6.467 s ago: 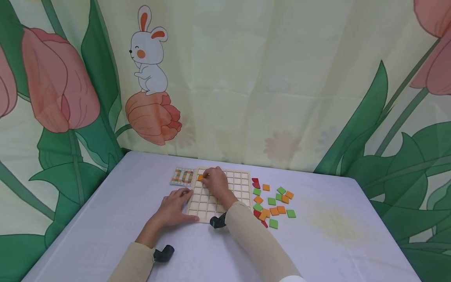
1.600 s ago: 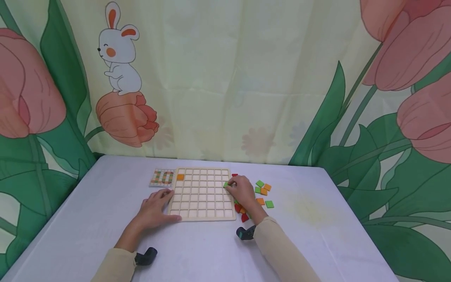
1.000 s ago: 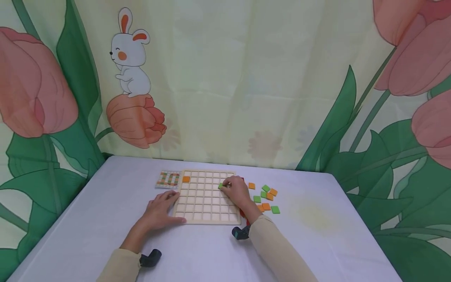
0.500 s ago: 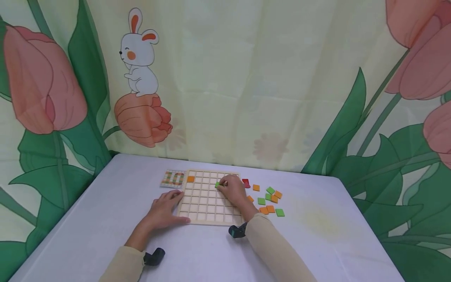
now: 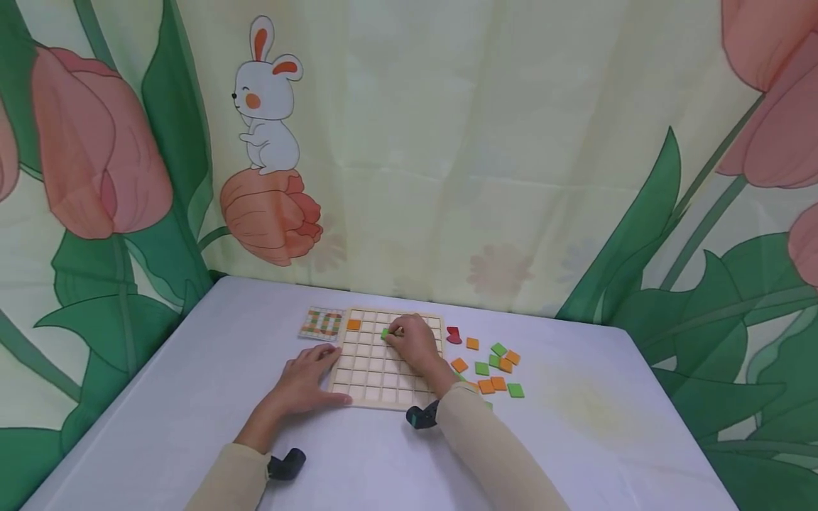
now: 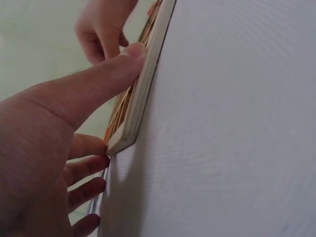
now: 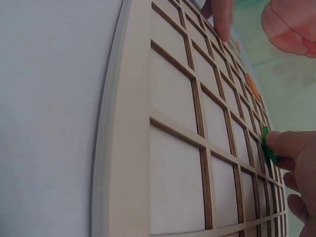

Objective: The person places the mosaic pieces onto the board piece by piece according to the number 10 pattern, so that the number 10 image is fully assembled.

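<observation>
A pale wooden grid board (image 5: pixel 373 380) lies on the table. One orange square tile (image 5: pixel 353 325) sits in a cell near its far left corner. Over the second row, the right hand (image 5: pixel 415 343) pinches a small green square tile (image 5: pixel 385 333) between thumb and fingers; the right wrist view shows this green tile (image 7: pixel 267 144) tilted against the grid. At the near left of the board, the left hand (image 5: pixel 305 382) rests with spread fingers against the side. Its thumb (image 6: pixel 106 74) lies along the near edge in the left wrist view.
A patterned card (image 5: pixel 322 323) with coloured squares lies left of the board. Loose orange and green tiles (image 5: pixel 482 368) scatter to the right, beside red curved pieces (image 5: pixel 454 335). Part of that pile is hidden behind the right forearm. A printed curtain (image 5: pixel 409 177) hangs behind the table.
Earlier the right hand was at the orange tile in the far left corner. Since then it has brought a green tile from the right side leftward across the board. The left hand stays at the board.
</observation>
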Tool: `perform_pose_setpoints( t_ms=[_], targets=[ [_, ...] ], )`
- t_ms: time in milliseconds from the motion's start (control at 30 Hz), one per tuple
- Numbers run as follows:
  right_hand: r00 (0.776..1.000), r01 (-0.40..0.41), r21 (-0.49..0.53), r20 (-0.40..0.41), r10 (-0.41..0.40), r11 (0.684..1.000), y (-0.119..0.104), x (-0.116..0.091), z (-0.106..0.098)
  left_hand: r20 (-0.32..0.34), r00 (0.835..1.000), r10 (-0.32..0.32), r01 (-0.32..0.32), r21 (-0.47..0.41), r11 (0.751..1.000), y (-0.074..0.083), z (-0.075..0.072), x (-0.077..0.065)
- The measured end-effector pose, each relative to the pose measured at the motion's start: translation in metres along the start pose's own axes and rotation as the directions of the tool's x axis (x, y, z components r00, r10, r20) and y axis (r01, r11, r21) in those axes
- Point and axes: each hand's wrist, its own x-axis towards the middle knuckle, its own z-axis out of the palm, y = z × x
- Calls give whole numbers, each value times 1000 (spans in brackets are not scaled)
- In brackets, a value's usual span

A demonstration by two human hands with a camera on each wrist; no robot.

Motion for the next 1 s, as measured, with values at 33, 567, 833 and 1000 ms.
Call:
perform_pose_setpoints(
  t_ms=[33,567,833,1000],
  targets=[
    [1000,0,2,5,0,1000,0,1,1,-1,1000,2,-2,2,1000,0,0,0],
    [999,39,-38,-28,-40,999,-9,14,21,6,1000,-16,16,1,1000,5,3,0],
    [998,36,-87,-52,-40,996,-17,21,26,3,1000,-29,29,14,999,3,3,1],
    [997,14,-72,-71,-19,997,-22,24,28,-2,1000,-31,31,9,999,0,4,1]
  ],
)
